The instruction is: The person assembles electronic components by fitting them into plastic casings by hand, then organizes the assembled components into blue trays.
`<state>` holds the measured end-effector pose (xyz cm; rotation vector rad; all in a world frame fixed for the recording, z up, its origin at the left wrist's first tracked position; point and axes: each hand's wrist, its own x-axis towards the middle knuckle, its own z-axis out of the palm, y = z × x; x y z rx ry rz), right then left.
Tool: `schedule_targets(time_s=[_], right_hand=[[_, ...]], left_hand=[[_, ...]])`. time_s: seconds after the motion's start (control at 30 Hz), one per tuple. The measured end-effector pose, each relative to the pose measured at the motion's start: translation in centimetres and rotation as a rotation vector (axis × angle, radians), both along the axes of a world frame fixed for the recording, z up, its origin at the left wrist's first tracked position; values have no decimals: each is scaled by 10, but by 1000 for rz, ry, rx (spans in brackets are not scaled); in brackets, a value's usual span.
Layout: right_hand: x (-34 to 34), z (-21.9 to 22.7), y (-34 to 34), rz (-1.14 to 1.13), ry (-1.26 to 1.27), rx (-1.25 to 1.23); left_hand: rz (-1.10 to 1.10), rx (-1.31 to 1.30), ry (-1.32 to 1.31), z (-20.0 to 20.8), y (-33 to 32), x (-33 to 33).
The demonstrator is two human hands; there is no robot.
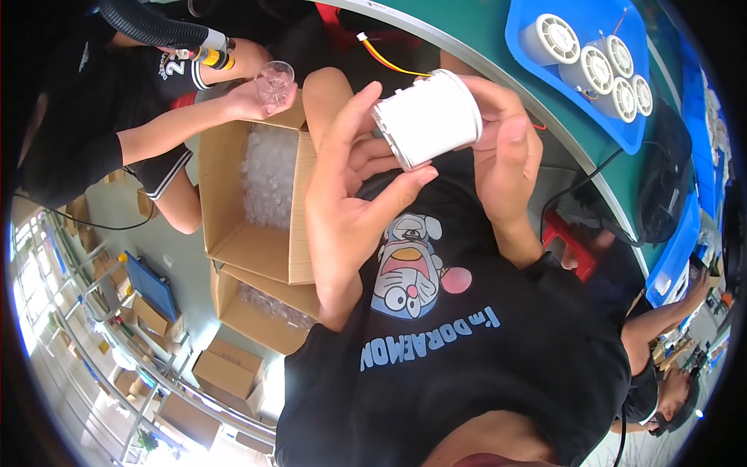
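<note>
Cylinder [434,118] of white colour is held between half-curled left hand [344,187] and loosely curled right hand [502,148], probably so both ends have support.

Left hand [346,187], right hand [506,156] holding white cylinder [434,118], seemingly wired

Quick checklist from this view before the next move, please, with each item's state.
1. Cylinder supported: ok, left hand and right hand both hold it.
2. Plug connected: not ok, its end is loose.
3. Cylinder's end faces sound: cannot tell, neither faces the camera.
4. Blue tray on green table: ok.
5. Co-worker's hand clear of the cylinder: ok, apart, holding a clear cup.
</note>
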<state>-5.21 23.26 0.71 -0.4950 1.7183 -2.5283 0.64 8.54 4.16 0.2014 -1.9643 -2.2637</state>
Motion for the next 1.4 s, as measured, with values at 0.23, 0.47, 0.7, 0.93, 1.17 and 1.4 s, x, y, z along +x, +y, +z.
schedule_targets(time_s=[0.23, 0.47, 0.7, 0.93, 1.17, 1.4], right_hand=[[-3, -6, 3, 27, -53, 56], [-16, -5, 5, 58, 116, 178], [-25, 9, 11, 210, 122, 236], [-36, 29, 16, 225, 318, 415], [-58, 69, 30, 168, 468, 651], [-141, 117, 65, -77, 646, 952]], left_hand=[[60, -289, 90, -5, 4, -4], [-5, 300, -208, -9, 7, -6], [-221, 531, -273, -16, 9, -10], [-226, 880, -301, -19, 17, -27], [-372, 1053, -411, -18, 26, -54], [-674, 651, -414, -22, 30, -94]])
